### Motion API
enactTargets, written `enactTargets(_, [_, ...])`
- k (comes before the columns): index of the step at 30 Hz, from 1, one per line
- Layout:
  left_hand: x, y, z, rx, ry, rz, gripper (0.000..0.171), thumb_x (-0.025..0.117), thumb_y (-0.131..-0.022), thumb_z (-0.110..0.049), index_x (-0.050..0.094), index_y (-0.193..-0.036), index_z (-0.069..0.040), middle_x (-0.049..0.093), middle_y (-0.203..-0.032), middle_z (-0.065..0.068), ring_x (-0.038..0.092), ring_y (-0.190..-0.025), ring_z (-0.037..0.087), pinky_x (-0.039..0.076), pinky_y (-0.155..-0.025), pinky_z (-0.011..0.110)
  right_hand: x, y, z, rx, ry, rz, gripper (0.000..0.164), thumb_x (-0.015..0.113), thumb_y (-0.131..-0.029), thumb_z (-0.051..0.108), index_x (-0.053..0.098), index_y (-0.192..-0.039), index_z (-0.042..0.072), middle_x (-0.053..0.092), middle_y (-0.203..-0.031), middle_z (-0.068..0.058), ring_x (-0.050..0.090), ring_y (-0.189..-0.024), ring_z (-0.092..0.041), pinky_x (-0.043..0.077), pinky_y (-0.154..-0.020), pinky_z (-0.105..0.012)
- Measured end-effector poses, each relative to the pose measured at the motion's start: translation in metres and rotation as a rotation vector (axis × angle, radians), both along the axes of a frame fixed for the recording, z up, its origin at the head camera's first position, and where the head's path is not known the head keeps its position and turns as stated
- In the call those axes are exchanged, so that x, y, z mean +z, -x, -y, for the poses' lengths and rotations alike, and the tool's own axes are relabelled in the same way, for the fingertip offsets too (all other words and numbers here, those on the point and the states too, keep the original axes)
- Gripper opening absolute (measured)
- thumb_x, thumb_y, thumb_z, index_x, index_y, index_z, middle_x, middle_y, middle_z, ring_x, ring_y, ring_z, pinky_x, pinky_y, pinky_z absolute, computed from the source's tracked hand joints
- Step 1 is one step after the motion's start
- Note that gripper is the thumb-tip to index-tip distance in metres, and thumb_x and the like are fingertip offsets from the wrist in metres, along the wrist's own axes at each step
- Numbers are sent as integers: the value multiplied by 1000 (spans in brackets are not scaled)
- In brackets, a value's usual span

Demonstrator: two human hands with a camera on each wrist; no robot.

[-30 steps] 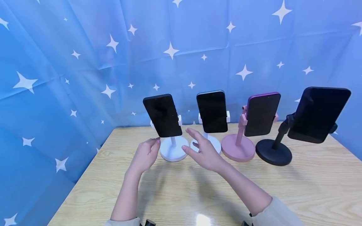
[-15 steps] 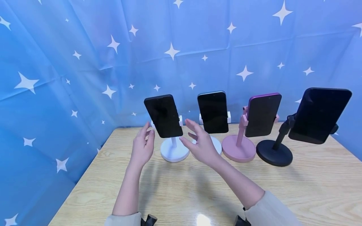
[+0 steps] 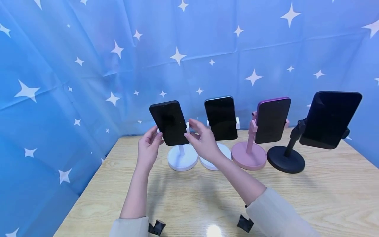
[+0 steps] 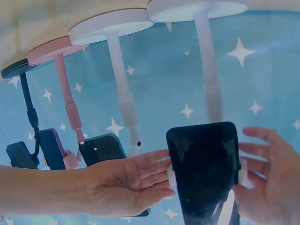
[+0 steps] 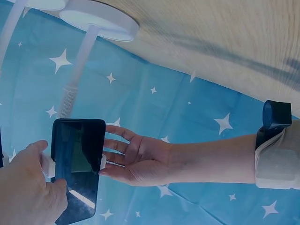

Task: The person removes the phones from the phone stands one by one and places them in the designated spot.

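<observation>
A black phone is clamped upright, slightly tilted, in a white phone stand at the left of the row. My left hand holds its left edge, thumb at the front border and fingers reaching behind. At the opposite edge my right hand has its thumb against the phone's border, with the fingers by the white clamp arm. In the left wrist view the same phone stands between both hands, its screen dark. The fingertips behind it are partly hidden.
To the right stand a second white stand with a phone, a pink stand with a purple-edged phone, and a black stand with a larger dark device. A starry blue curtain hangs behind the wooden table.
My left hand rose from below the left phone to its left edge. The right hand moved left and up to the phone's right edge. The stands and phones stayed in place.
</observation>
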State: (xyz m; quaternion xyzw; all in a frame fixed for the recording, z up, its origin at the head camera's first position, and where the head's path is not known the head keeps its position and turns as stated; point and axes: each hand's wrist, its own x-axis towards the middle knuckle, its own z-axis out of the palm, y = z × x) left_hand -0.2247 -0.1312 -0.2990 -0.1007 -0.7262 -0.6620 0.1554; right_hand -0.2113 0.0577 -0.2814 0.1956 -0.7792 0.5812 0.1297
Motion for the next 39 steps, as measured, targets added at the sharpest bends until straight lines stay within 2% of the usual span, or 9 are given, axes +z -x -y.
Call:
enactTargets(7, [-2,6,2,-5,-48,30,37,51,-93,-5,49,-130,-1,54,-128,15,57,-106,10,50,-83,29,1,10,3,-2,-44,-27,42,52,-91,3,43,-132,-4,47,-134,-19,49,-120,-27,45,-91,-34])
enactTargets(12, [-5,11,3,-33,-84,28,37,51,-92,-2,50,-128,1,58,-120,14,59,-95,3,52,-79,28,2,14,4,-2,-67,11,43,51,-92,2,41,-133,-4,46,-135,-18,49,-120,-27,43,-93,-33])
enactTargets(17, [-7,14,5,-39,-99,45,33,52,-91,-1,53,-125,1,62,-96,-4,60,-87,3,53,-77,28,2,16,5,2,-82,58,42,49,-93,2,41,-134,-2,46,-134,-17,50,-119,-26,42,-94,-32])
enactTargets(19, [-7,14,5,-46,-104,46,33,52,-91,-1,52,-124,2,61,-94,-6,60,-85,3,53,-77,27,3,16,5,1,-87,67,41,49,-93,2,42,-133,-2,48,-133,-17,51,-117,-26,43,-93,-32])
enactTargets(26, [-8,15,5,-77,-140,42,35,50,-90,4,50,-125,5,61,-103,3,63,-81,4,53,-74,24,4,15,4,4,-116,63,39,48,-92,-1,43,-130,-3,52,-128,-18,54,-112,-25,43,-94,-32])
enactTargets(32, [-8,13,5,-72,-90,30,35,50,-91,2,51,-125,5,60,-104,6,64,-81,3,52,-76,23,1,13,3,-17,-137,31,37,50,-92,0,45,-129,-2,55,-122,-16,56,-106,-24,46,-91,-32])
enactTargets(39, [-9,10,5,-66,-54,26,36,50,-92,1,51,-128,1,57,-114,16,64,-79,4,51,-81,25,-4,9,3,-53,-139,-67,33,53,-89,-2,51,-123,-3,59,-109,-17,59,-96,-24,50,-85,-32])
